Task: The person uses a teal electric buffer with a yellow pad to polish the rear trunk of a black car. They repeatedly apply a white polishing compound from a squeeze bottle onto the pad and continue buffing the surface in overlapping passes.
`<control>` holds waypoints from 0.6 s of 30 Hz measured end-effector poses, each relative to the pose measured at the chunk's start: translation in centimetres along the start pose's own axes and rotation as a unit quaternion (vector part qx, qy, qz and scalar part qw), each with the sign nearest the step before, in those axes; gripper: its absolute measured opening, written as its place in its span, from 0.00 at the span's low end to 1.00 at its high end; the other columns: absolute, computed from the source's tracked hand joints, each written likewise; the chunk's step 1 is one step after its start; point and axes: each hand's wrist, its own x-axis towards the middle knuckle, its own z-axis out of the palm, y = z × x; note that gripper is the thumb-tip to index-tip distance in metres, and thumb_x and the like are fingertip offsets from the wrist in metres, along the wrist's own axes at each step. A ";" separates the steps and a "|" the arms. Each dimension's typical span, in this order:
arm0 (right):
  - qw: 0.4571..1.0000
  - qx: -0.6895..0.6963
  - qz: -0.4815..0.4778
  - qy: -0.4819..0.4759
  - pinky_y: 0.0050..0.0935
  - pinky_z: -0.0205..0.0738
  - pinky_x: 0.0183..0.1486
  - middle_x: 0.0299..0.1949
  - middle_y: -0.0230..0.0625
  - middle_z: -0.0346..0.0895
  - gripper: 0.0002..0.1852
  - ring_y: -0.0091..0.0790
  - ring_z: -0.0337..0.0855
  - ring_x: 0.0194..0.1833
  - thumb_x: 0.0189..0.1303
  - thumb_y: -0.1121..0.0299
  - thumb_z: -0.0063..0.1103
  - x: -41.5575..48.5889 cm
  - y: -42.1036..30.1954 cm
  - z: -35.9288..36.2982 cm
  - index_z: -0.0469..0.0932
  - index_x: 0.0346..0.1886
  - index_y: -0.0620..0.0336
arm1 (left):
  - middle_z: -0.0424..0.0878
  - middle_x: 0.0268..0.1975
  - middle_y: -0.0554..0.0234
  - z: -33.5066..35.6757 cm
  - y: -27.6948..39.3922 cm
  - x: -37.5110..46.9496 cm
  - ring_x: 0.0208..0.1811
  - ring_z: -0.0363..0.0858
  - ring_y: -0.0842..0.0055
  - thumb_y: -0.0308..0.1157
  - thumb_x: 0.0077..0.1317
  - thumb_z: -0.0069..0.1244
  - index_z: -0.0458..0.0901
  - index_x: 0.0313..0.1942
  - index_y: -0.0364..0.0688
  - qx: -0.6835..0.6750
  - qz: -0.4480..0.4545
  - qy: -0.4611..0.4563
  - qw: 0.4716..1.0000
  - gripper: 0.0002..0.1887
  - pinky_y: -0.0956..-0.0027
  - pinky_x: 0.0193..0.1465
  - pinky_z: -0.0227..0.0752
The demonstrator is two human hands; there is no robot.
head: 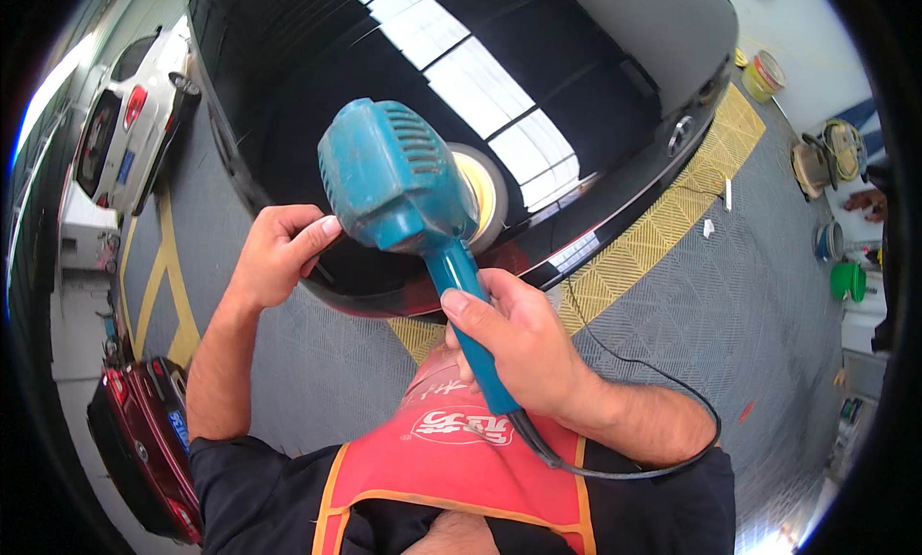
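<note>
A teal rotary polisher (403,173) rests over the glossy black bodywork of a car (302,123). Its round pad (486,195), with a yellow face and grey rim, is partly hidden behind the housing and lies against the panel. My right hand (522,332) is wrapped around the polisher's long rear handle. At the left side of the polisher's head, my left hand (277,256) has curled fingers, with the thumb tip at the housing. A dark part shows at those fingers; its shape is mostly hidden. A black power cord (627,474) leaves the handle's end and loops around my right forearm.
A white car (133,130) and a dark red car (140,440) stand at the left. Yellow floor tiles (648,245) border the grey grid floor (684,324). Along the right are a yellow can (763,76), a vacuum-like machine (828,159) and a green bucket (848,281).
</note>
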 end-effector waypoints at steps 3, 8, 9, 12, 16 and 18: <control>0.999 -0.041 0.008 -0.020 0.26 0.79 0.32 0.33 0.34 0.80 0.27 0.22 0.82 0.28 0.78 0.50 0.63 0.8 2.7 2.9 0.75 0.55 0.70 | 0.73 0.20 0.74 -1.7 -4.0 -3.9 0.22 0.69 0.88 0.49 0.77 0.58 0.83 0.28 0.38 -0.008 -0.002 0.021 1.000 0.25 0.74 0.25 0.59; 0.990 -0.129 -0.001 -0.061 0.30 0.81 0.33 0.36 0.37 0.81 0.31 0.25 0.84 0.29 0.77 0.47 0.63 2.9 5.9 6.7 0.74 0.61 0.72 | 0.74 0.20 0.74 -3.2 -10.4 -9.1 0.21 0.69 0.88 0.48 0.77 0.58 0.85 0.31 0.38 -0.004 0.011 0.091 0.996 0.22 0.74 0.24 0.61; 0.988 -0.138 -0.011 -0.075 0.30 0.81 0.33 0.36 0.37 0.81 0.31 0.26 0.84 0.29 0.77 0.47 0.62 3.4 6.2 7.4 0.73 0.61 0.72 | 0.74 0.20 0.73 -3.5 -11.5 -9.8 0.21 0.69 0.89 0.48 0.77 0.58 0.85 0.32 0.38 -0.019 -0.001 0.112 0.993 0.22 0.75 0.24 0.61; 0.980 -0.174 -0.006 -0.098 0.32 0.82 0.32 0.34 0.37 0.80 0.29 0.27 0.86 0.28 0.78 0.47 0.61 5.7 6.0 9.5 0.74 0.59 0.71 | 0.75 0.20 0.73 -5.1 -13.8 -10.7 0.18 0.69 0.88 0.47 0.77 0.58 0.85 0.31 0.38 -0.030 -0.015 0.157 0.987 0.21 0.76 0.21 0.59; 0.978 -0.176 0.003 -0.112 0.30 0.81 0.31 0.31 0.34 0.79 0.25 0.26 0.84 0.27 0.78 0.48 0.60 8.4 3.4 9.5 0.77 0.50 0.67 | 0.75 0.19 0.72 -6.7 -12.8 -9.0 0.17 0.69 0.87 0.50 0.78 0.57 0.83 0.27 0.39 -0.060 -0.038 0.158 0.985 0.25 0.75 0.21 0.59; 0.984 -0.137 0.014 -0.109 0.28 0.80 0.30 0.30 0.32 0.78 0.24 0.25 0.84 0.26 0.78 0.49 0.60 8.6 1.6 8.2 0.78 0.49 0.66 | 0.74 0.18 0.72 -6.7 -10.4 -7.0 0.17 0.68 0.86 0.52 0.78 0.56 0.82 0.26 0.39 -0.021 -0.032 0.145 0.989 0.27 0.74 0.21 0.59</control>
